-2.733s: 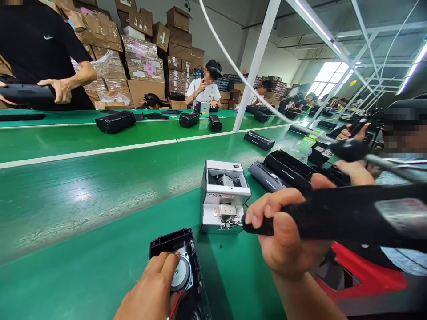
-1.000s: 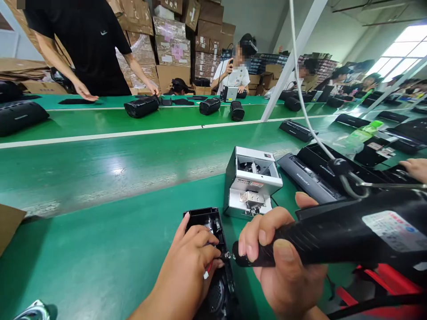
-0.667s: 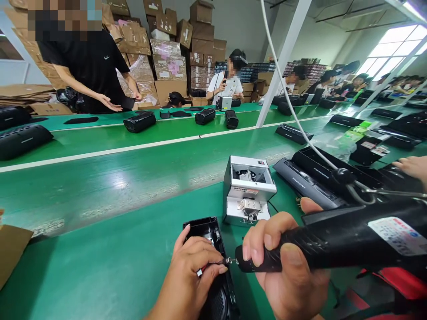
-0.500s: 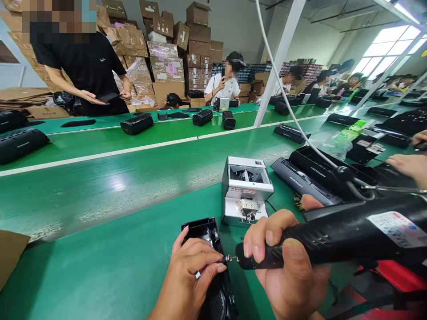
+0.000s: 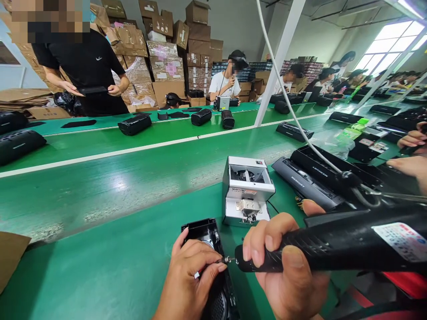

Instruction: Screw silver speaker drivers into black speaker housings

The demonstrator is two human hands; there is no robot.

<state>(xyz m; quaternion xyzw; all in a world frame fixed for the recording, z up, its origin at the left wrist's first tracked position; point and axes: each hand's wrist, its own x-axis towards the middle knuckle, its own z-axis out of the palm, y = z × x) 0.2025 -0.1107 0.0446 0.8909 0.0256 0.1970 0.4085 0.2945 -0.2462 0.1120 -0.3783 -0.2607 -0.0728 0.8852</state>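
My left hand (image 5: 188, 279) grips an open black speaker housing (image 5: 202, 233) on the green bench, with its fingers over the inside. A round speaker driver (image 5: 216, 306) shows at the housing's near end, and a small wire with a white plug (image 5: 197, 274) sits under my fingers. My right hand (image 5: 283, 262) is closed around a black electric screwdriver (image 5: 333, 251). Its metal bit (image 5: 227, 259) reaches my left fingertips at the housing's edge. My hands hide what the bit's tip touches.
A white screw feeder (image 5: 247, 191) stands just beyond the housing. Dark speaker parts (image 5: 308, 180) lie to its right, near a co-worker's hands (image 5: 410, 153). A white cable (image 5: 290, 102) runs overhead. A green belt (image 5: 116, 195) crosses behind the bench, and people work beyond it.
My right hand has brought the screwdriver from the feeder to the housing, and my left hand has shifted to the housing's inner end. The person across the belt now holds a flat dark piece.
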